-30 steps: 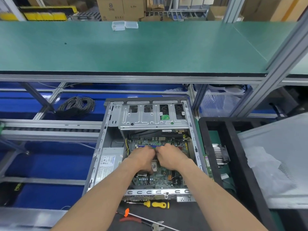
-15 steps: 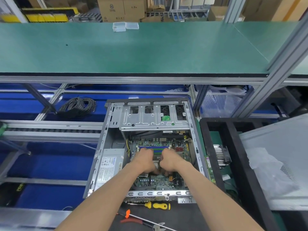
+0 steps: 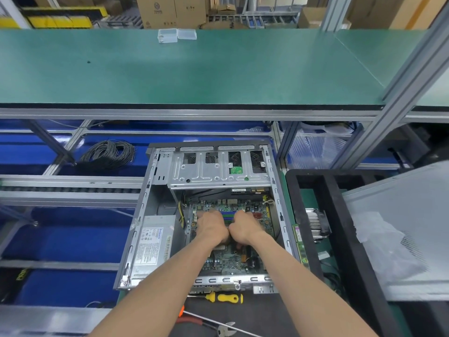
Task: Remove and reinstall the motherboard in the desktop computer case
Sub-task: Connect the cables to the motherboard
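An open grey desktop case (image 3: 142,229) lies on its side on the bench in front of me. The green motherboard (image 3: 230,260) sits in its right half, below the silver drive cage (image 3: 218,170). Both my hands are down on the board, side by side and touching. My left hand (image 3: 211,228) has its fingers pressed on the board at the left end of the blue and green memory slots (image 3: 228,215). The fingertips of my right hand (image 3: 246,227) press at the slots' right end. The hands hide the board's middle, and the thumbs are tucked under the palms.
A power supply (image 3: 153,242) fills the case's left half. A yellow screwdriver (image 3: 226,298) and red-handled pliers (image 3: 206,323) lie near me. A black tray (image 3: 340,239) on the right holds a memory stick (image 3: 300,242) and a heatsink (image 3: 315,224). A coiled cable (image 3: 109,154) lies at back left.
Both hands first pulled back toward me over the board's middle, then slid forward again onto the memory slots. The board stays inside the case.
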A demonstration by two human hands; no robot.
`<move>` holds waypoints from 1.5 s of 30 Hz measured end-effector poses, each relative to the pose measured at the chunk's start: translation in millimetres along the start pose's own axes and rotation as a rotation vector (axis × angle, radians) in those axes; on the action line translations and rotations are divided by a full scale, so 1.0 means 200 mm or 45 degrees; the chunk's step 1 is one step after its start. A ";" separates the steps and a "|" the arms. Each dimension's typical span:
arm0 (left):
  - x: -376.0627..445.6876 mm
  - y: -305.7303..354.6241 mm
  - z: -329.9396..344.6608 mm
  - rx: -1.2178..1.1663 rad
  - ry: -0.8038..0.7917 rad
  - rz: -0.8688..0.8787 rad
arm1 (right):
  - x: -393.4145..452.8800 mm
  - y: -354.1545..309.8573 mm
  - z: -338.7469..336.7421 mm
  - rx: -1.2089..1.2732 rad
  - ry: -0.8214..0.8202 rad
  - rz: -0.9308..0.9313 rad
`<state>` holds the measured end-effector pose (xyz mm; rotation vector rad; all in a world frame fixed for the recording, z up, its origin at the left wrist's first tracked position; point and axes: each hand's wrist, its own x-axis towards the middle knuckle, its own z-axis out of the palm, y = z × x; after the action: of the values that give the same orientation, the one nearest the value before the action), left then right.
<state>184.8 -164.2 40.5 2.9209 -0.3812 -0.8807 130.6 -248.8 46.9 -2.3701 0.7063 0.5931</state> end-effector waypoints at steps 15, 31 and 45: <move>-0.04 -0.05 -0.11 -0.078 -0.119 -0.023 | -0.01 0.01 -0.01 0.083 0.024 0.033; -0.18 -0.22 -0.41 -1.320 -0.555 0.221 | -0.30 0.01 -0.17 1.061 0.013 -0.355; -0.25 -0.08 -0.48 -1.848 -0.865 0.477 | -0.48 0.17 -0.52 0.627 0.638 -0.719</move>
<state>201.0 -136.5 144.1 1.1752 -0.1540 -1.2659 60.9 -306.3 161.8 -2.0989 0.2938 -0.3880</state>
